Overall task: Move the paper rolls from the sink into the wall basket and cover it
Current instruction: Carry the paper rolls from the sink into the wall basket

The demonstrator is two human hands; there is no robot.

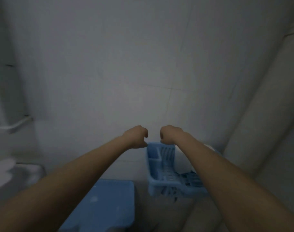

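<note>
Wall basket [161, 166] hangs right of centre, a paper roll [183, 162] lying inside under the right forearm. Blue lid [109, 203] lies near left, off the basket. Left hand [136, 136] and right hand [170, 133] are both curled at the far rim; actual grip cannot be told. Judged step: seating the basket. Next: fetch lid, cover. Sink [17, 171] far left, blurred.

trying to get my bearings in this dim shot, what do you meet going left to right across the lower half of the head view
white fixture at the left edge → flat blue lid → left hand → right hand → blue wall basket with a white paper roll in it → pale pipe
</note>
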